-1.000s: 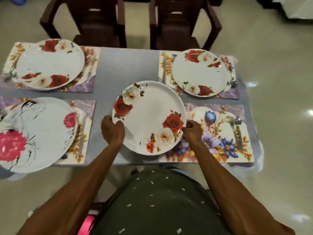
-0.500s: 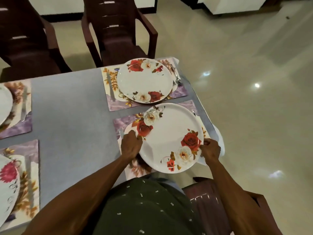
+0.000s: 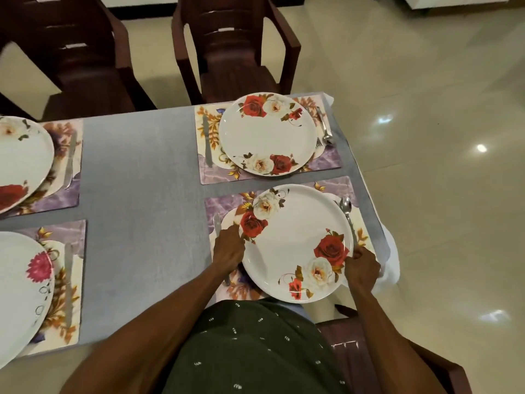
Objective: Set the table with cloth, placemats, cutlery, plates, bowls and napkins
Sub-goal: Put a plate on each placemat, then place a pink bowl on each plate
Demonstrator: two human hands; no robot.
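A white plate with red and cream roses (image 3: 292, 240) lies over the near right placemat (image 3: 224, 206). My left hand (image 3: 228, 247) grips its left rim and my right hand (image 3: 360, 264) grips its right rim. A knife (image 3: 217, 226) shows just left of the plate and a spoon (image 3: 347, 211) lies along its right side. Behind it, a matching rose plate (image 3: 267, 133) sits on the far right placemat (image 3: 326, 160), with a knife (image 3: 206, 143) on its left and a spoon and fork (image 3: 325, 132) on its right.
A grey cloth (image 3: 142, 194) covers the table. Two more plates on placemats sit at the left, one with roses (image 3: 20, 157), one with a pink flower (image 3: 20, 294). Dark brown chairs (image 3: 235, 49) stand behind the table, and another (image 3: 369, 351) is at my right.
Held in both hands, the rose plate has travelled from the middle of the table to the near right placemat and now rests over it. My view has swung to the right.
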